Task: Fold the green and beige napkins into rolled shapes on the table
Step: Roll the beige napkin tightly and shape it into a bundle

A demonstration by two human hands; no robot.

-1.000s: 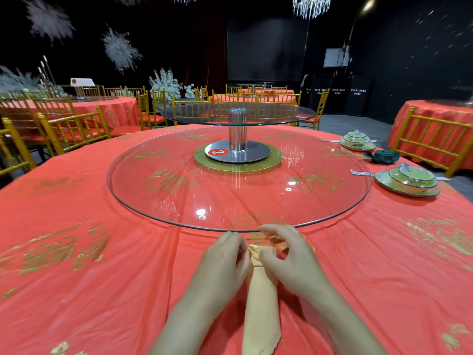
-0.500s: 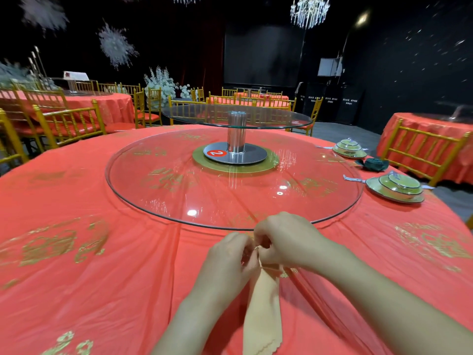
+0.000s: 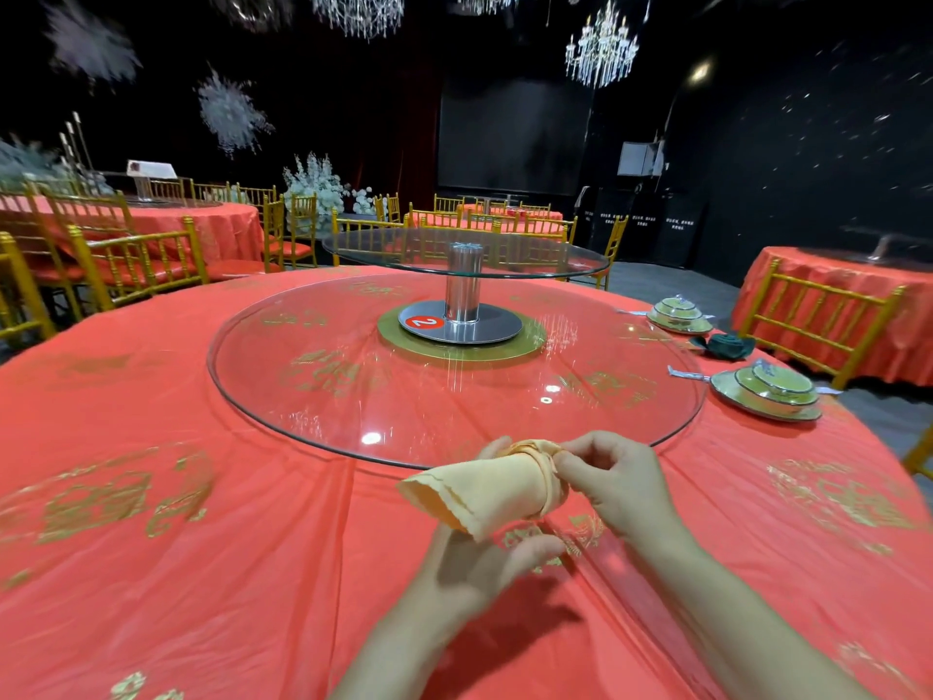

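Since half a second ago: the beige napkin (image 3: pixel 492 490) has come up off the cloth and swung over. It ran straight toward me then; now it lies crosswise in the air, loose scalloped end toward 9 o'clock, rolled end toward 3 o'clock.

- Left hand (image 3: pixel 479 563): under the napkin, palm up. Fingers curl round the body from below. One fingertip (image 3: pixel 497 447) shows over the top edge at 12 o'clock, the thumb just beneath the lower fold. A closed, cupping hold.
- Right hand (image 3: pixel 616 477): at the rolled end. Thumb and forefinger pinch the tight wraps there, other fingers bent in behind. Narrow grip, nothing else in it.
- The napkin hangs just above the red tablecloth (image 3: pixel 202 573), at the 6 o'clock edge of the glass turntable (image 3: pixel 303 421). I cannot tell whether any part brushes the cloth.
- Green napkin (image 3: pixel 724 346): already rolled, lying on the table at about 2 o'clock, well apart from both hands. It sits between two green place settings, the near one (image 3: pixel 767 394) and the far one (image 3: pixel 679 315).
- Centre of table: a steel post carries a smaller glass tier (image 3: pixel 394 257), with a red number tag (image 3: pixel 424 323) on the base.
- Gold chairs (image 3: pixel 136 260) ring the far side from 10 to 1 o'clock.
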